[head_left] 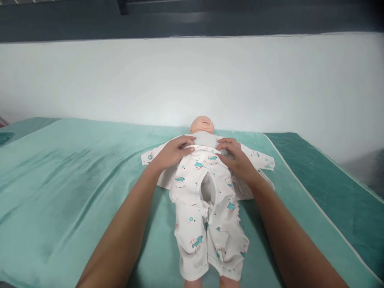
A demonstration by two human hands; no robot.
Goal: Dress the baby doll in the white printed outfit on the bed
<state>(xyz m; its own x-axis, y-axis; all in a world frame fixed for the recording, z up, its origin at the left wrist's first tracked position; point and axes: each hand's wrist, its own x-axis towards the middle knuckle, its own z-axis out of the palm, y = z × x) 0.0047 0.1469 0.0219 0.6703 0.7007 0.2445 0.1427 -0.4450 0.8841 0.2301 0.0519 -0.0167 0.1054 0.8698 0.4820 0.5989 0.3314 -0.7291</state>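
Note:
A baby doll [202,125] lies on its back, head away from me, in white clothes printed with small teal figures. Its white pants [192,190] have an open crotch and are pulled up to the belly. My left hand [177,151] holds one side of the waistband, thumb below and fingers above its edge. At the other side, my right hand [234,156] has its fingers curled around the waistband. The patterned top [258,158] is spread beneath the doll, sleeves out to both sides. A plain white patch [205,139] covers the chest.
A light green sheet [75,180] with wrinkles covers the surface under the doll. Darker green cloth [330,188] lies to the right, past a pale edge. Behind the doll's head rises a white wall [192,80] with a dark band [210,20] above.

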